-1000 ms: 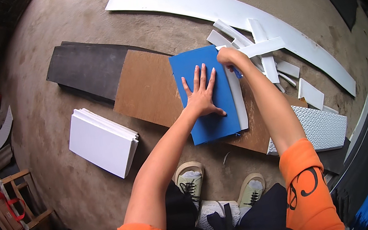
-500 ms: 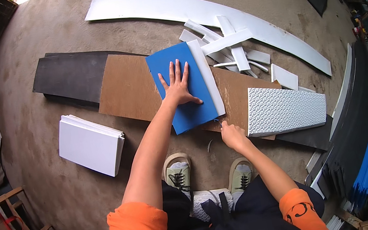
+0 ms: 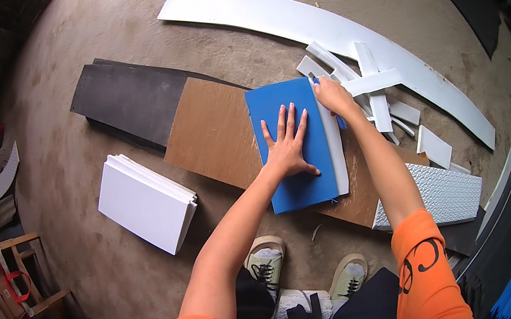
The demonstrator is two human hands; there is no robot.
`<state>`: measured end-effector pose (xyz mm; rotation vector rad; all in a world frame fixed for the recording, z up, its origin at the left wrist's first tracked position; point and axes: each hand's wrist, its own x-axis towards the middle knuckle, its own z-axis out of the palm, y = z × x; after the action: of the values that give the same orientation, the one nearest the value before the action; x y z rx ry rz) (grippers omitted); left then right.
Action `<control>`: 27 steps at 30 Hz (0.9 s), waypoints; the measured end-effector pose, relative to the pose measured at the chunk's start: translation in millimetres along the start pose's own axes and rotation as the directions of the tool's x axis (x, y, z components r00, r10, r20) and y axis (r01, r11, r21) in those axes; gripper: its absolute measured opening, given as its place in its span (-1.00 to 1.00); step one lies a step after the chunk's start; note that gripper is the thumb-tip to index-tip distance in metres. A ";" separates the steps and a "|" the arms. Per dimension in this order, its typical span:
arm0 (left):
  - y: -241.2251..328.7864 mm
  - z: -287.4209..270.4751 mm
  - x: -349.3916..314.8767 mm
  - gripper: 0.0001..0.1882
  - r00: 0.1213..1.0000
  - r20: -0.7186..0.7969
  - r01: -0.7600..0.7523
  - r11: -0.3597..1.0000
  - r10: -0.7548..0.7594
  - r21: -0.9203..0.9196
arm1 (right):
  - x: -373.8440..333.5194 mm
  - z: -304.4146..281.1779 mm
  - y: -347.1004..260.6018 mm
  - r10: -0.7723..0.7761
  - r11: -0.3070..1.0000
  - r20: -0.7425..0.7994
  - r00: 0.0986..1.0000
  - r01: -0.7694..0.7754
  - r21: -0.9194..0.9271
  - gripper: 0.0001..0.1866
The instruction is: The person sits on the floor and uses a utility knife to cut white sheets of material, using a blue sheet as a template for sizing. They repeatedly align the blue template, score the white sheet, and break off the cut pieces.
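My left hand [image 3: 288, 150] lies flat with spread fingers on a blue foam sheet [image 3: 284, 192]. Under that sheet is a white foam sheet [image 3: 340, 172], sticking out in a strip along the right side. My right hand [image 3: 334, 97] is closed around a blue utility knife [image 3: 342, 123], mostly hidden by the fingers. Its tip is at the far right corner of the blue sheet, by the line where blue meets white. Both sheets rest on a brown board [image 3: 213, 126].
White offcuts [image 3: 372, 82] lie heaped beyond my right hand, beside a long curved white strip [image 3: 243, 6]. A stack of white sheets [image 3: 145, 205] sits at left. Black slabs [image 3: 129, 93] extend under the board; a textured white block [image 3: 437, 193] is at right.
My right hand has gone from the near end of the blue sheet's right edge to its far corner, knife in hand. The left hand stays pressed on the sheet. The view has shifted.
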<state>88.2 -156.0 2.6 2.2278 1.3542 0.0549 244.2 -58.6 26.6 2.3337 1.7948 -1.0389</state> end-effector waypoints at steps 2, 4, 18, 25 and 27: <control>-0.2 -1.0 0.7 0.46 1.000 -0.027 -0.006 1.000 0.006 0.006 | 1.1 -0.2 -5.4 -0.031 0.998 0.010 0.999 0.031 -0.055 -0.68; 0.3 -1.2 -0.3 0.46 1.000 -0.020 0.001 1.000 -0.001 0.004 | 4.8 0.3 -6.8 -0.058 0.991 -0.005 0.998 0.057 -0.118 -0.68; 7.9 -8.9 3.8 0.48 0.996 0.049 0.075 0.995 -0.078 0.060 | -207.5 77.4 79.5 0.136 0.983 0.194 0.972 -0.108 -0.148 -0.68; 8.5 -0.5 6.8 0.47 0.996 0.057 0.062 0.997 -0.064 0.047 | -243.5 84.4 99.6 0.090 0.988 0.109 0.990 -0.074 -0.138 -0.70; 3.2 -0.1 6.3 0.46 0.997 0.044 0.065 0.997 -0.066 0.037 | -233.5 66.9 105.6 0.101 0.995 -0.094 0.990 -0.100 0.017 -0.70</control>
<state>93.9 -151.9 2.8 2.1987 1.4126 -0.0436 275.6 -320.1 54.4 2.4916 1.6845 -0.9443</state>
